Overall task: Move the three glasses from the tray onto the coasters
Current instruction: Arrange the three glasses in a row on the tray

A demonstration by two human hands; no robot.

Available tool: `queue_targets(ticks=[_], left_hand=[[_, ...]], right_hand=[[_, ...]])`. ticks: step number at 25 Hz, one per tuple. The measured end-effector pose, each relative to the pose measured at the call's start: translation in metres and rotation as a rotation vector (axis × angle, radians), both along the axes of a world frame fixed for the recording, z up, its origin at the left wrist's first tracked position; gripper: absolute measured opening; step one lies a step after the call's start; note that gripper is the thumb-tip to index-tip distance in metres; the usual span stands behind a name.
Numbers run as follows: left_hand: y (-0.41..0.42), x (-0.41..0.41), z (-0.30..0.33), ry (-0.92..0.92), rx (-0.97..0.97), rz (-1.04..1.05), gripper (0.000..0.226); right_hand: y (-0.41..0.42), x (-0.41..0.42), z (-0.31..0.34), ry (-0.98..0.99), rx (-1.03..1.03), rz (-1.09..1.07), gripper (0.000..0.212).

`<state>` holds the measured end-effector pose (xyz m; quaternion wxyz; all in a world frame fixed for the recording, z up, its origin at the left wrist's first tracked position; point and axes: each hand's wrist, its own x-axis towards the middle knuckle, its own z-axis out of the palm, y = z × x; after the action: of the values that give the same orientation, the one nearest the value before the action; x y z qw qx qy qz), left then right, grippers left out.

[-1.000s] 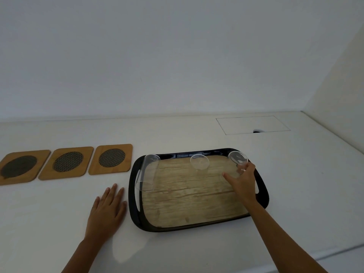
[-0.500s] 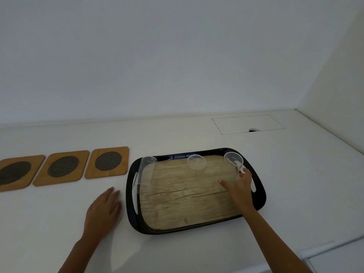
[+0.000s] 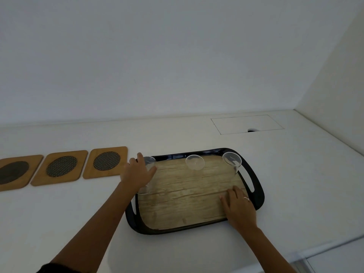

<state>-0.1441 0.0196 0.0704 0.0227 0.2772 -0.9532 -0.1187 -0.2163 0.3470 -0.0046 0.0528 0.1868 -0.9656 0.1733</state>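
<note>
A black tray [image 3: 259, 196] with a wood-pattern floor lies on the white counter. Three clear glasses stand along its far side: a left glass [image 3: 150, 162], a middle glass [image 3: 195, 162] and a right glass [image 3: 232, 160]. My left hand [image 3: 136, 173] wraps around the left glass, thumb on its far side, fingers across its front. My right hand [image 3: 238, 207] lies flat on the tray's near right corner, fingers apart, holding nothing. Three wooden coasters with dark mesh centres sit in a row left of the tray: near coaster [image 3: 106, 162], middle coaster [image 3: 61, 167], far coaster [image 3: 14, 173].
A rectangular hatch [image 3: 247, 124] with a small finger hole is set into the counter behind the tray. White walls close the back and the right side. The counter's front edge [image 3: 295, 247] runs at lower right.
My left hand has gone from the counter up to the left glass and closed round it. My right hand has drawn back from the right glass to the tray's near right corner.
</note>
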Motion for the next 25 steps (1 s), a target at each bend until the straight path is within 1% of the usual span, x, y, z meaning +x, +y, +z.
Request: queue_targets(ticks=[1,3,7,9,10,12,14,16,19,23,25], left_hand=[[0.0,-0.004,-0.003,-0.048,-0.001,-0.002,0.083],[-0.003,-0.01,-0.009,-0.082,0.034,-0.004,0.09],[-0.008,-0.016,-0.006,0.019,0.13,0.029,0.087],[-0.006,-0.014,0.0,0.135,0.164,0.055,0.083],[-0.004,-0.012,0.002,0.22,0.219,0.059,0.083],[0.001,-0.007,0.006,0.386,0.382,0.039,0.093],[0.009,0.001,0.005,0.494,0.524,0.02,0.097],[0.018,0.01,-0.001,0.561,0.575,0.031,0.089],[0.029,0.021,-0.013,0.628,0.56,0.037,0.071],[0.035,0.025,-0.025,0.675,0.623,0.075,0.072],[0.037,0.025,-0.027,0.676,0.62,0.083,0.071]], right_hand=[[0.001,0.001,-0.001,0.021,-0.008,0.004,0.038],[0.001,0.001,-0.002,0.054,-0.014,0.003,0.036],[0.0,-0.001,-0.002,0.083,0.001,0.004,0.033],[-0.001,-0.001,-0.002,0.078,0.009,-0.003,0.034],[-0.001,0.0,-0.001,0.077,0.008,-0.006,0.035],[-0.001,0.0,-0.001,0.083,0.006,-0.005,0.034],[-0.001,0.0,-0.002,0.099,0.012,0.002,0.032],[-0.001,0.0,-0.003,0.103,0.007,-0.002,0.03],[-0.001,0.0,-0.003,0.106,-0.004,-0.007,0.03],[-0.001,0.0,-0.002,0.094,-0.009,-0.01,0.034],[-0.001,0.001,-0.002,0.087,-0.012,-0.013,0.034]])
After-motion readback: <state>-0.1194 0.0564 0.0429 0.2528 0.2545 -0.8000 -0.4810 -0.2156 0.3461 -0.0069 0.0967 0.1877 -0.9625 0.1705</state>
